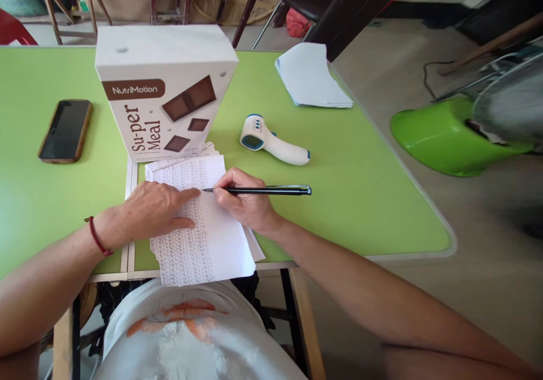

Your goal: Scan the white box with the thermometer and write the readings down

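A black pen (275, 190) lies nearly level in my right hand (246, 202), pinched between thumb and fingers. Its tip points left and is at the written part of a white sheet of paper (229, 244). Rows of small handwriting cover the sheet's left part; the right part is blank. My left hand (155, 210) rests over the sheet's left side, index finger stretched out close to the pen tip and thumb apart. More paper sheets show beneath the top one. Just behind the papers stands a white NutriMotion box (169, 103) with chocolate pieces printed on it.
On the green table (360, 199) are a white and blue infrared thermometer (275, 141), a phone (65, 131) at the left and a stack of paper (311, 77) at the back right. A green plastic bin or stool (441, 137) stands on the floor to the right.
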`<state>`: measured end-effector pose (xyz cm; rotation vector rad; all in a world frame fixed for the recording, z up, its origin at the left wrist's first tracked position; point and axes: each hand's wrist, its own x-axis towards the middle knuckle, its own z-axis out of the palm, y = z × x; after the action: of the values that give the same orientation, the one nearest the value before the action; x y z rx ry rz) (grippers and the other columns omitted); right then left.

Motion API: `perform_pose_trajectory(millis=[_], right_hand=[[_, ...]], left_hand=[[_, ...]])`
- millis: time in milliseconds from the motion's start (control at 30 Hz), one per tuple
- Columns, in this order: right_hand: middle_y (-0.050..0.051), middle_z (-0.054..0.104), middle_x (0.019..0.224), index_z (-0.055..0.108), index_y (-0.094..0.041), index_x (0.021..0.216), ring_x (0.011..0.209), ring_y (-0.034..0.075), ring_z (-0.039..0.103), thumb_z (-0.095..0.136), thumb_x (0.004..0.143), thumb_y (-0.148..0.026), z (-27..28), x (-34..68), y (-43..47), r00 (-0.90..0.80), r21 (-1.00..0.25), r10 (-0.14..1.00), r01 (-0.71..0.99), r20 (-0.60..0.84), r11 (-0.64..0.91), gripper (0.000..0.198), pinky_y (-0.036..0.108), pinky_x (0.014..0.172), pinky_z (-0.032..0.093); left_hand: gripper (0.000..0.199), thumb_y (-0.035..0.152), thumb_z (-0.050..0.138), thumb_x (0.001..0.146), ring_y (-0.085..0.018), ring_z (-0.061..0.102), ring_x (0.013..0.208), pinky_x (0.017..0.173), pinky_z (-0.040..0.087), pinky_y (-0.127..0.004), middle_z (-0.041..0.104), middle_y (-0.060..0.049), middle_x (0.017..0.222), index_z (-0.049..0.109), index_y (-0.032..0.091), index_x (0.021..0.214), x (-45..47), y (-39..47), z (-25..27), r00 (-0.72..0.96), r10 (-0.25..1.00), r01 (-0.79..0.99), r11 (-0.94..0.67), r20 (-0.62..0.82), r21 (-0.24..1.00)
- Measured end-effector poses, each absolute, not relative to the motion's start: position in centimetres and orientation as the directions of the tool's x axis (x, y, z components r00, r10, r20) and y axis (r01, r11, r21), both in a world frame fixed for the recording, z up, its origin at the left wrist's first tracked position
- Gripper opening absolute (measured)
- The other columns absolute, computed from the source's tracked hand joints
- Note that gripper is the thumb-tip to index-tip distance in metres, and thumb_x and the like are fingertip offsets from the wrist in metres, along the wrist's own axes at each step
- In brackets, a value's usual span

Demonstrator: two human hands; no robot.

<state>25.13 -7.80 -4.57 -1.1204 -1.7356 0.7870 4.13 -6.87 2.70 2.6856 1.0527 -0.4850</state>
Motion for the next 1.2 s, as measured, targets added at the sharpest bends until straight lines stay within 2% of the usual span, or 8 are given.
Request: perform_pose_trajectory(millis=[200,467,1200], right_hand=[[-0.005,0.054,0.056,0.052,-0.023,0.07,0.048,0.01,0.042,0.057,0.078,-0.025,-4.54,25.07,-7.75,-0.129,-0.848,0.93,0.382,0.344,0.367,0.009,0.024,0.046,0.036],[-0.005,0.054,0.056,0.051,-0.023,0.07,0.049,0.011,0.043,0.057,0.078,-0.025,-4.49,25.16,-7.7,-0.173,-0.846,0.923,0.368,0.345,0.385,0.01,0.025,0.046,0.036],[-0.006,0.052,0.055,0.049,-0.024,0.068,0.047,0.01,0.04,0.055,0.077,-0.022,-4.33,25.08,-7.77,-0.142,-0.816,0.907,0.399,0.397,0.42,0.01,0.025,0.046,0.035]], left_hand=[[0.052,0.045,0.06,0.1,-0.029,0.074,0.088,0.058,0.041,-0.031,0.077,-0.009,0.103,0.048,0.022,0.146,4.08,-6.79,2.54,0.69,0.62,0.687,-0.724,-0.373,0.068],[0.051,0.043,0.062,0.099,-0.027,0.074,0.086,0.056,0.04,-0.029,0.077,-0.008,0.099,0.05,0.022,0.144,3.88,-6.67,2.55,0.708,0.619,0.68,-0.728,-0.34,0.09],[0.053,0.044,0.061,0.099,-0.029,0.074,0.09,0.059,0.044,-0.03,0.077,-0.009,0.1,0.049,0.022,0.146,3.86,-6.67,2.53,0.704,0.62,0.685,-0.722,-0.347,0.101]])
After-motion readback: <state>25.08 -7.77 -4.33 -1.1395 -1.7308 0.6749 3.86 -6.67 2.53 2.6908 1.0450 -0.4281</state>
